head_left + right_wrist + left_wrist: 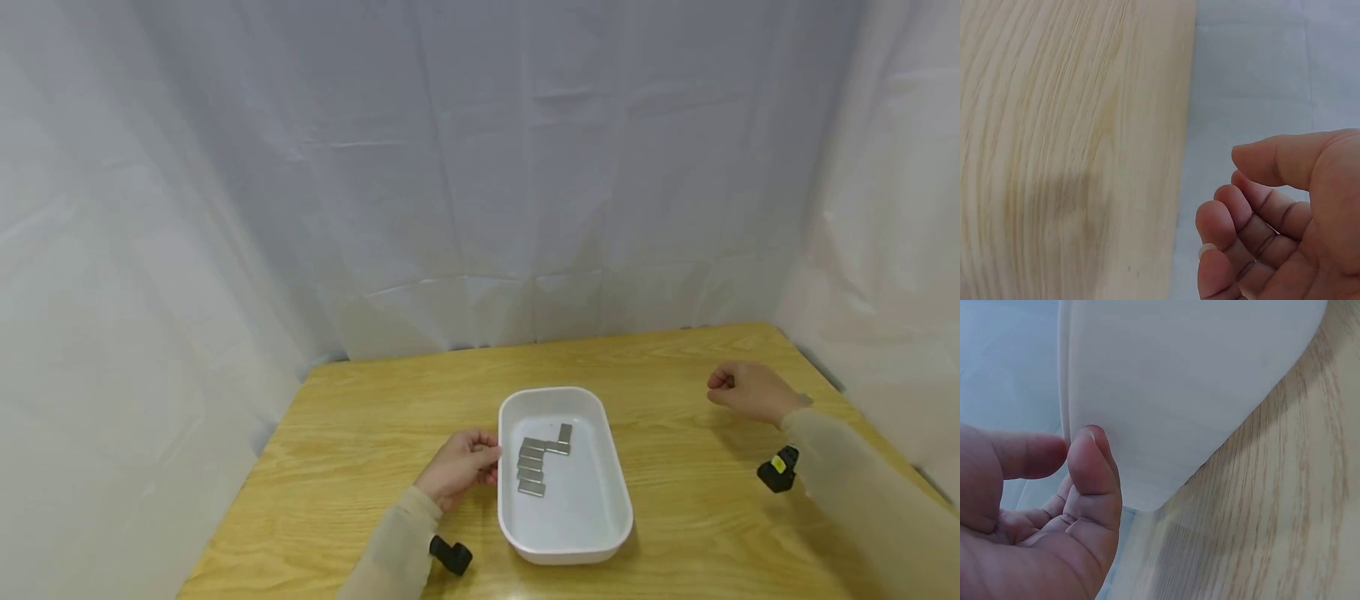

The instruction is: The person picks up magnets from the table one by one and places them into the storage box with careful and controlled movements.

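A white plastic tray (570, 517) lies on the wooden table with several small flat silver rectangular pieces (531, 468) inside. Most of these form a column near the tray's left side; two others lie beside its upper end. At the tray's left rim, my left hand (465, 462) grips the edge between thumb and fingers. The left wrist view shows its fingers (1094, 465) against the outer wall. Well to the right, my right hand (753, 393) hovers above the table. Its fingers (1216, 225) are loosely bent, thumb apart, with nothing between them.
The wooden table (390, 408) has its far edge near a white sheet (480, 167), which also hangs at both sides. A small greyish thing (806, 399) shows beside the right wrist; its kind is unclear. Black wrist cameras (452, 555) sit below both wrists.
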Demonstrator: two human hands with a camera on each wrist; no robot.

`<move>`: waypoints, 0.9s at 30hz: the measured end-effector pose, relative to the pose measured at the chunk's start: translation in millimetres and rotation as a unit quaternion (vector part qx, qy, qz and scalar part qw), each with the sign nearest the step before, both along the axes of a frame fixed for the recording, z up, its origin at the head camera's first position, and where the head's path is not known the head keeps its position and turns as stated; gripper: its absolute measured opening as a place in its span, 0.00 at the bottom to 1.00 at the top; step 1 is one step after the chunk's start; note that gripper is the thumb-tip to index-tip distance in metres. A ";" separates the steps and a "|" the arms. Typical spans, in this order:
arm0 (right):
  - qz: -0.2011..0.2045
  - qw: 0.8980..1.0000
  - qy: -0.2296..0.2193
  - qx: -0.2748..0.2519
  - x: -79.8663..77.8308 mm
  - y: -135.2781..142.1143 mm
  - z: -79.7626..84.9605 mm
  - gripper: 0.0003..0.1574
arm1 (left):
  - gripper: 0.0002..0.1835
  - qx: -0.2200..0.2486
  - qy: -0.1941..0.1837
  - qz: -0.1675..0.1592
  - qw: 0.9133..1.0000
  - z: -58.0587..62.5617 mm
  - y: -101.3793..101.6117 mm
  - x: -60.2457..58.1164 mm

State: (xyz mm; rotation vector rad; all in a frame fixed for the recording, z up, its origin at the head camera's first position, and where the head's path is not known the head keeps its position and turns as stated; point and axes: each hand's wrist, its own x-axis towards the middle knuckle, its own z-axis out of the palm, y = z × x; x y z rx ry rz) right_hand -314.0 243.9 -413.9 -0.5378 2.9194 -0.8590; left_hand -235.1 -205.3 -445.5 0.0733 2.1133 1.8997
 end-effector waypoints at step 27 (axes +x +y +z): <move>-0.144 0.987 -0.063 0.026 10.3 103.8 -39.3 0.73 | 0.13 0.002 0.008 -0.003 1.000 1.5 5.4 1.7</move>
